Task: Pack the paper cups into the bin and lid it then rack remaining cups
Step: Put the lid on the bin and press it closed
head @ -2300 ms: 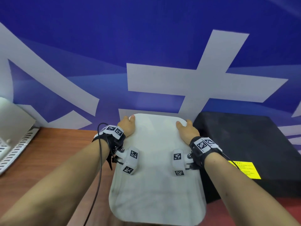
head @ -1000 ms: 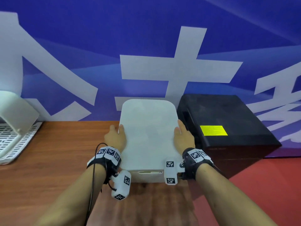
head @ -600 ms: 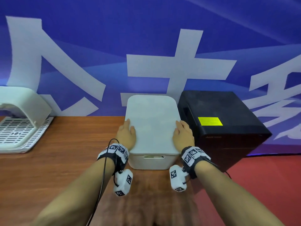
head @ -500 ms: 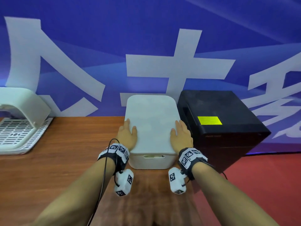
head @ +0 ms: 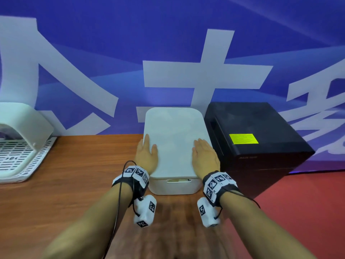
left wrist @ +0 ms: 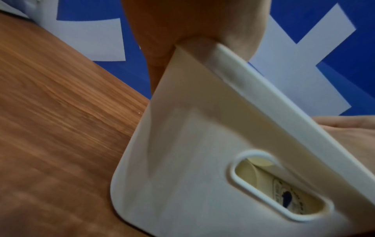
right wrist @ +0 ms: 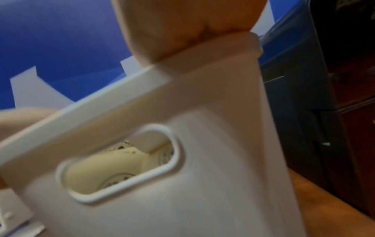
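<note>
1. Wood-grain table [head: 65,193] fills the near ground, with a red floor strip [head: 298,212] at the right edge
2. Both forearms reach forward over it, each wearing a black wrist strap with checkered markers
3. Left hand [head: 146,157] lies flat on the left edge of the white lid [head: 174,139], fingers straight and together, thumb out on the lid top; it presses down and grips nothing
4. Right hand [head: 204,157] mirrors it on the lid's right edge, fingers extended and relaxed, palm down, nothing clasped
5. Lid sits on the white bin [head: 174,187], which stands on the table between the hands; through the handle slot, the wrist views show paper cups [right wrist: 121,162] lying inside
6. Black box [head: 252,139] with a yellow label [head: 243,138] stands just beside the bin on the right
7. White slotted rack [head: 20,152] sits well apart at the far left of the table
8. Blue wall banner [head: 168,43] with large white characters closes the back
</note>
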A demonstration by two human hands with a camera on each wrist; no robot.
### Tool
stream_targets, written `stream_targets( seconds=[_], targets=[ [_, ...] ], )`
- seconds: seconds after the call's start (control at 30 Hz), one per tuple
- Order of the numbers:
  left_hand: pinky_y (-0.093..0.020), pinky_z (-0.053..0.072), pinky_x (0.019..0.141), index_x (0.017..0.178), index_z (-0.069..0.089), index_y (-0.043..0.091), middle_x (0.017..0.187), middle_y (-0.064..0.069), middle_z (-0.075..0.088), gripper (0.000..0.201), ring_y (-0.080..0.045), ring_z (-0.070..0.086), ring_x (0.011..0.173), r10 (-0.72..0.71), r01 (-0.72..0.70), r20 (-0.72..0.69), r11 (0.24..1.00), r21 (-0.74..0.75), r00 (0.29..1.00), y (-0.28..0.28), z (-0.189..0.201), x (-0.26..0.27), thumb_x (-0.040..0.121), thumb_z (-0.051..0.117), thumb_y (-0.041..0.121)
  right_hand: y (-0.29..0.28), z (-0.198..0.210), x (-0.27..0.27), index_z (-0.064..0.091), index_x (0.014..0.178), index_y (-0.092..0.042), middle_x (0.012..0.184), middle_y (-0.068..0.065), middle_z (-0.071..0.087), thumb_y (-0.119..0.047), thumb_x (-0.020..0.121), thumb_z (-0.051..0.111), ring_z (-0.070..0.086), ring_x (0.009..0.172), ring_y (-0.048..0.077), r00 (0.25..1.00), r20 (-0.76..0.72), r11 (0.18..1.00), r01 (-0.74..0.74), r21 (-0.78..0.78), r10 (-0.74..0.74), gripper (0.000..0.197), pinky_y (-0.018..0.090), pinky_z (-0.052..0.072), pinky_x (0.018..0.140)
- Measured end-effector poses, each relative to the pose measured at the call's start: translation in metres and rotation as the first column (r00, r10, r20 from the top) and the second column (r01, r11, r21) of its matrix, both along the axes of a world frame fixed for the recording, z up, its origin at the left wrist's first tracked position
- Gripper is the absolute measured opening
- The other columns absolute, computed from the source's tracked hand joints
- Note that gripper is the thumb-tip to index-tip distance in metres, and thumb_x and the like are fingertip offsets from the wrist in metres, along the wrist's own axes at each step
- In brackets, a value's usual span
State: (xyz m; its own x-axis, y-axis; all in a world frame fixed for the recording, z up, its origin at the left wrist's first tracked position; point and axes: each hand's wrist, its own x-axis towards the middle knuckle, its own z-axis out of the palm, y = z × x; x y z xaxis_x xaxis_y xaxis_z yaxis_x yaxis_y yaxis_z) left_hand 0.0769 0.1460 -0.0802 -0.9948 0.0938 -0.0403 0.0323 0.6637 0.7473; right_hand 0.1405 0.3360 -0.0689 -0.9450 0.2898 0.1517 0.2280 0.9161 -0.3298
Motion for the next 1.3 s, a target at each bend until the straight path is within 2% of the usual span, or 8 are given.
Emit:
stream_targets(
  seconds=[0.1,0.2,0.4,0.57,0.63,0.77,1.17,1.3],
  targets=[
    [-0.034,0.024,0.113,0.153,0.003,0.016,0.156,-0.01,0.02,0.064,-0.027,0.026,0.142,-0.05,0.049,0.067,0.999,0.022,0.997,0.005,0.004,-0.004,0.101,0.033,0.038,-0.004,0.002,0.003,0.015,0.152,-0.033,0.161,-0.003,0.002,-0.047,0.1,0.025,-0.005,0.148,0.014,0.984,0.174,0.999,-0.049,-0.012,0.051,0.055,0.036,-0.006,0.12],
    [-0.035,0.031,0.108,0.153,0.0,0.013,0.154,-0.012,0.026,0.068,-0.03,0.034,0.137,-0.031,0.029,0.075,0.999,0.035,0.997,0.021,0.009,-0.005,0.101,0.035,0.038,0.005,0.002,0.004,0.005,0.149,-0.047,0.16,-0.009,-0.007,-0.057,0.096,0.019,-0.013,0.147,0.011,0.969,0.241,0.998,-0.059,0.036,0.049,0.055,0.042,-0.01,0.119],
    [-0.035,0.037,0.102,0.153,0.0,0.012,0.15,-0.013,0.029,0.069,-0.03,0.038,0.132,-0.048,0.055,0.071,0.993,-0.103,0.996,0.046,0.008,-0.014,0.1,0.032,0.041,0.036,0.001,-0.01,0.001,0.15,-0.044,0.16,-0.009,-0.007,-0.058,0.095,0.016,-0.009,0.147,0.01,0.954,0.291,0.993,-0.093,0.074,0.068,0.058,0.041,-0.007,0.12],
    [-0.044,0.009,0.12,0.153,0.003,0.028,0.16,0.002,-0.014,0.059,-0.02,-0.015,0.147,-0.184,0.157,-0.028,0.903,-0.399,0.983,0.049,0.009,-0.016,0.099,0.02,0.046,0.037,0.006,-0.014,0.003,0.15,-0.043,0.16,-0.009,-0.007,-0.055,0.096,0.019,-0.01,0.147,0.01,0.944,0.322,0.994,-0.093,0.056,0.07,0.058,0.043,-0.009,0.119],
    [-0.048,-0.001,0.12,0.151,0.002,0.036,0.159,0.008,-0.016,0.055,-0.018,-0.021,0.146,-0.263,0.213,-0.041,0.855,-0.472,0.964,0.052,0.009,-0.016,0.099,0.016,0.047,0.034,0.01,-0.017,0.004,0.151,-0.041,0.16,-0.01,-0.008,-0.051,0.096,0.022,-0.011,0.147,0.01,0.939,0.338,0.997,-0.071,0.019,0.06,0.058,0.046,-0.011,0.118],
    [-0.05,-0.009,0.118,0.153,-0.002,0.024,0.16,0.009,-0.01,0.059,-0.015,-0.018,0.146,-0.371,0.263,-0.049,0.74,-0.619,0.927,0.054,0.01,-0.022,0.099,0.011,0.046,0.026,0.008,-0.026,-0.002,0.151,-0.038,0.159,-0.014,-0.012,-0.053,0.096,0.017,-0.015,0.146,0.01,0.948,0.314,0.996,-0.07,0.056,0.049,0.06,0.051,-0.016,0.115],
    [-0.045,-0.003,0.121,0.153,0.0,0.02,0.16,0.006,-0.007,0.06,-0.014,-0.011,0.148,-0.388,0.309,-0.004,0.741,-0.596,0.922,0.057,0.011,-0.027,0.1,0.013,0.045,0.023,0.005,-0.038,-0.004,0.152,-0.033,0.159,-0.01,-0.013,-0.057,0.095,0.014,-0.016,0.146,0.012,0.945,0.324,0.996,-0.071,0.045,0.053,0.065,0.045,-0.013,0.118],
    [-0.048,-0.004,0.119,0.153,-0.004,0.021,0.159,-0.005,-0.014,0.065,-0.024,-0.016,0.147,-0.342,0.173,-0.216,0.813,-0.556,0.914,0.056,0.012,-0.025,0.097,0.02,0.044,0.023,0.004,-0.041,-0.006,0.151,-0.036,0.159,-0.011,-0.016,-0.059,0.094,0.014,-0.019,0.145,0.012,0.954,0.298,0.997,-0.057,0.043,0.041,0.065,0.046,-0.014,0.117]
  ],
)
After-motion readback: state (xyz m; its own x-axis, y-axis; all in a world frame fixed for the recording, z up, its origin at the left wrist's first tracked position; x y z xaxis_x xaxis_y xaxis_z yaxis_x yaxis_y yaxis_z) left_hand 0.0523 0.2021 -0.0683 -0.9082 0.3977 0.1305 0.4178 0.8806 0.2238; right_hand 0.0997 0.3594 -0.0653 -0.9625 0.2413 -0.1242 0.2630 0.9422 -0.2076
